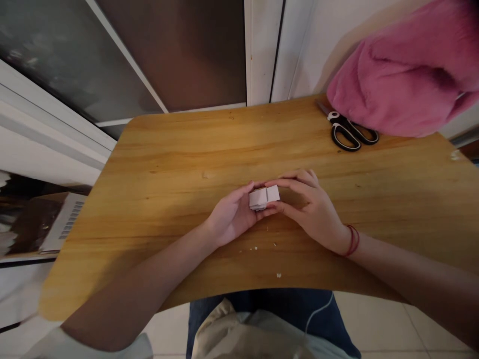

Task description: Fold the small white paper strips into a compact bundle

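Over the middle of the table, both hands hold a small white rectangular piece [258, 198], which looks like a small box or a stack of folded paper; I cannot tell which. A thin line crosses it near its right end. My left hand [232, 214] is palm up, its fingers curled around the left end and underneath. My right hand [314, 209] pinches the right end between thumb and forefinger, with the other fingers raised behind. A red string bracelet [352, 241] circles the right wrist. The underside of the piece is hidden by the fingers.
Black-handled scissors [346, 132] lie at the back right of the wooden table [179, 159], against a pink plush cloth [396, 85]. Small white scraps [279, 275] are scattered near the front edge. A box [62, 224] stands on a shelf left of the table.
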`<action>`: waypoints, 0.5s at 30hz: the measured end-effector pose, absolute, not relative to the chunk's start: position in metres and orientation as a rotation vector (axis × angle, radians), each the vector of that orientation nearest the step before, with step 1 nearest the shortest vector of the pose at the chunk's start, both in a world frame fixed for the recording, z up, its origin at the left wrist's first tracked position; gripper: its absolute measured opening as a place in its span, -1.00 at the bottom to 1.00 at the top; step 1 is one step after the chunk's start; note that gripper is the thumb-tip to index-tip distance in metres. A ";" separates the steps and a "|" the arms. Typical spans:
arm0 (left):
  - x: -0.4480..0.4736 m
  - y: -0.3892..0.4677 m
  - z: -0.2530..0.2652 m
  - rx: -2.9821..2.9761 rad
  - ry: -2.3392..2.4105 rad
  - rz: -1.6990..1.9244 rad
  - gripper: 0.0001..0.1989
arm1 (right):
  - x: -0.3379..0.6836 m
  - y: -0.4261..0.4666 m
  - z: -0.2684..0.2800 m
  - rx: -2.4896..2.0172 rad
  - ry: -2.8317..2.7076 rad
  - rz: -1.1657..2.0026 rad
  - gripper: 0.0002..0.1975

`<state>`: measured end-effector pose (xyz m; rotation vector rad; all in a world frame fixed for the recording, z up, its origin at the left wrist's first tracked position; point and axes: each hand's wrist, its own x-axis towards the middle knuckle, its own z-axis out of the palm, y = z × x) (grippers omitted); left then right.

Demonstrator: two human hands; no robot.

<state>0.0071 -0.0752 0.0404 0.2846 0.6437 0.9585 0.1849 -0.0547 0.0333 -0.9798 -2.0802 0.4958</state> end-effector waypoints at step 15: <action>0.007 -0.075 0.041 0.331 0.614 0.954 -0.74 | 0.179 -0.058 0.034 -0.995 -2.117 0.525 -0.66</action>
